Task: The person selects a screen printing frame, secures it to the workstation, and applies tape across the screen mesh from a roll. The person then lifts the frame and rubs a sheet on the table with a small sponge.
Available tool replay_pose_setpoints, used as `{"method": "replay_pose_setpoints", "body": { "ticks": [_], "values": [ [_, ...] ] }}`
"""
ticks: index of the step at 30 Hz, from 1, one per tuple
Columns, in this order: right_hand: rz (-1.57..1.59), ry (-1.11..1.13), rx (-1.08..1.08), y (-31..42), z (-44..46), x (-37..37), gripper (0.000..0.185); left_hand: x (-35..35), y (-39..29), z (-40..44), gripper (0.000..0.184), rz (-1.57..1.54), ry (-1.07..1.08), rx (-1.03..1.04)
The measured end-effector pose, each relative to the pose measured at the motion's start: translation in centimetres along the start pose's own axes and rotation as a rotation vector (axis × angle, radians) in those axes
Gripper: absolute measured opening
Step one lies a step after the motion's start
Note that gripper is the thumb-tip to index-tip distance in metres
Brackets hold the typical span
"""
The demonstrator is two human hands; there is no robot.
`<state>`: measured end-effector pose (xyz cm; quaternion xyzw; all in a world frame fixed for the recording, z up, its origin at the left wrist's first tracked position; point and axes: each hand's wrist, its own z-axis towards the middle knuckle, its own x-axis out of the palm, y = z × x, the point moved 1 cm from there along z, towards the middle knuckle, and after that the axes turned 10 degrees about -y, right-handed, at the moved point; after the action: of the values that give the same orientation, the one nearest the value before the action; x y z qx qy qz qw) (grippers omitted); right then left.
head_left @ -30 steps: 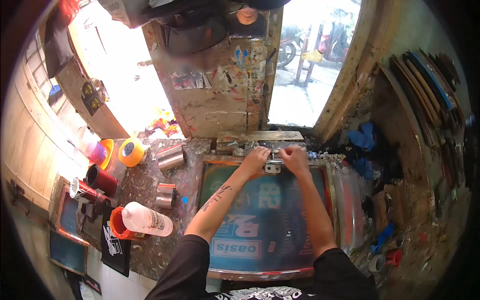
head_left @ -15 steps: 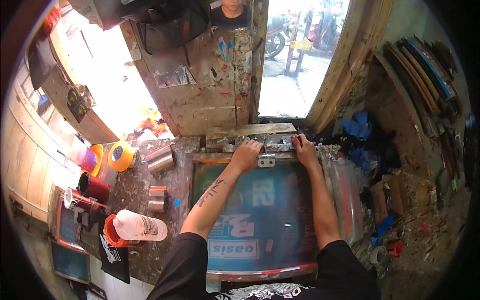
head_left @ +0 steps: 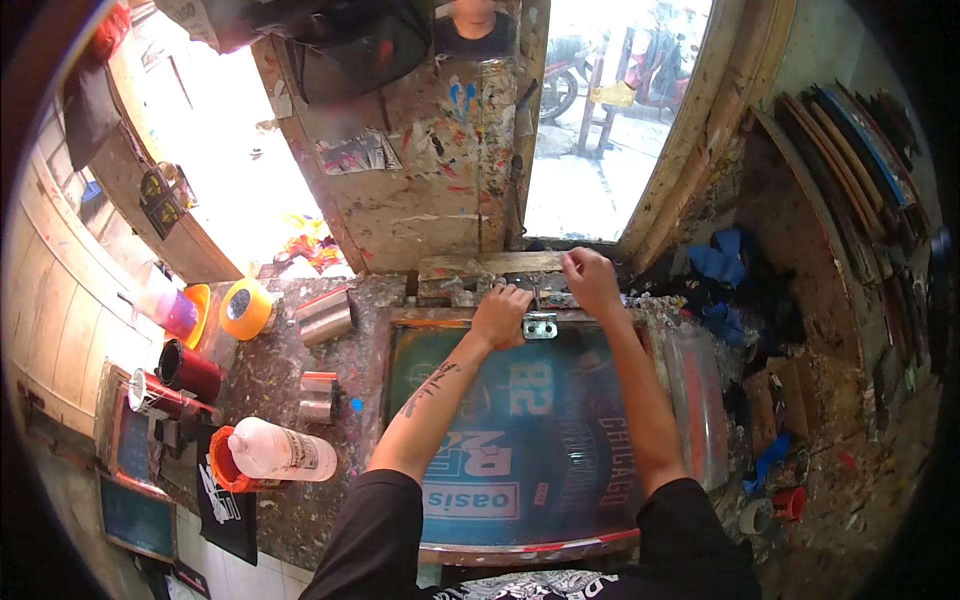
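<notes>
Your worktop (head_left: pixel 262 395) carried the printing screen (head_left: pixel 560 450), reaching from its near edge toward the far edge. Your right hand (head_left: pixel 594 283) was raised at the far edge, fingers drawn together; your left hand (head_left: pixel 502 315) curled over the screen's far end. I could not tell whether either gripped anything. The metal bracket (head_left: pixel 541 327) sat just beside your left hand

Framed screen and metal plate, positions

Framed screen (head_left: pixel 570 400): blue-green mesh with pale lettering, "oasis" boxed near the lower left; worn frame, red streaks along near edge. Lies flat on the stained worktable (head_left: pixel 265 385). Metal plate (head_left: pixel 541 326): silvery, two round holes facing up, near middle of screen's far edge.
</notes>
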<state>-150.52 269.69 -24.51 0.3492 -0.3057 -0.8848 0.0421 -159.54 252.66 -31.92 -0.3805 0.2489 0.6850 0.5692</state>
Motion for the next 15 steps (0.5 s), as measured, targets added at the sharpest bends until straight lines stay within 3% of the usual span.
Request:
{"method": "replay_pose_setpoints", "body": {
  "ticks": [1,3,5,6,8,9,11,12,15],
  "values": [
    [0.002,-0.002,-0.003,0.7,1.0,0.6,0.03,0.5,0.1,-0.2,0.062,0.001,-0.027,-0.002],
    [-0.2,0.594,0.413,1.2,2.6,2.2,0.038,0.5,0.3,-0.1,0.065,0.005,-0.054,-0.002],
    [-0.327,0.608,0.423,2.3,3.0,3.0,0.043,0.4,0.1,-0.1,0.066,0.019,-0.012,-0.004],
    [0.519,0.683,0.571,3.1,3.0,3.4,0.044,0.3,0.1,0.0,0.066,0.019,-0.012,-0.002],
    [1.604,0.537,0.59,5.3,4.5,2.5,0.044,0.5,0.3,0.0,0.064,0.009,-0.001,0.007],
    [1.096,0.365,0.65,5.5,5.2,2.2,0.044,1.0,-0.1,-0.5,0.064,-0.001,0.003,-0.005],
    [0.041,0.438,0.41,3.7,5.9,3.1,0.044,0.9,0.3,-0.1,0.06,0.041,-0.099,0.017],
    [0.037,0.433,0.403,3.0,6.2,3.4,0.044,0.2,0.1,0.0,0.056,0.007,0.02,-0.025],
    [0.568,0.611,0.716,1.8,5.1,3.7,0.049,0.9,0.3,-0.1,0.055,0.022,-0.023,-0.007]
  ]
}}
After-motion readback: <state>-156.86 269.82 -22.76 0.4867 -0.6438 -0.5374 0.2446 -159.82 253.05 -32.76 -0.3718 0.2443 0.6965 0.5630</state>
